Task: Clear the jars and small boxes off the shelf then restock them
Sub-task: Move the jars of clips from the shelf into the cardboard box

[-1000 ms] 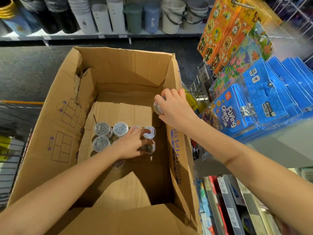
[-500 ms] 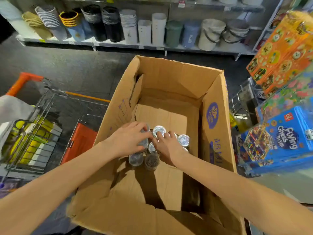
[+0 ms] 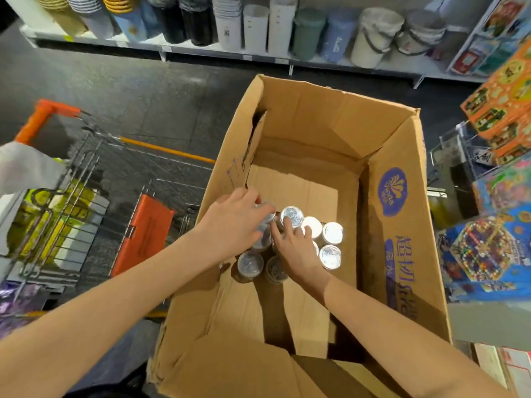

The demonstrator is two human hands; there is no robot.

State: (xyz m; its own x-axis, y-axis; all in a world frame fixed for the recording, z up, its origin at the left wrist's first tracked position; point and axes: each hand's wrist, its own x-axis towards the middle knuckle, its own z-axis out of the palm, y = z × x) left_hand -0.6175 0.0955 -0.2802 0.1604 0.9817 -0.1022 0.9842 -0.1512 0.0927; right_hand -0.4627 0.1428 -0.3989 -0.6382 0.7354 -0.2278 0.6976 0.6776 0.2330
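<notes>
Several small clear jars with shiny lids [image 3: 332, 234] stand bunched on the floor of a big open cardboard box [image 3: 399, 173]. Both my hands are down inside the box among them. My left hand [image 3: 232, 225] curls its fingers over a jar [image 3: 267, 218] at the left of the bunch. My right hand [image 3: 298, 251] lies over the middle jars, its fingertips on a jar [image 3: 291, 216] at the back. Two more jars [image 3: 250, 264] stand in front, below my left hand. The jars under my palms are hidden.
A wire shopping cart [image 3: 86, 196] with an orange handle and orange flap stands left of the box. Boxed games [image 3: 497, 254] hang on a rack at the right. Bins and buckets [image 3: 373, 35] line a low shelf across the dark aisle floor.
My right hand came down from the box's right wall with a jar and now rests among the jars beside my left hand. The view has swung left, bringing the cart in.
</notes>
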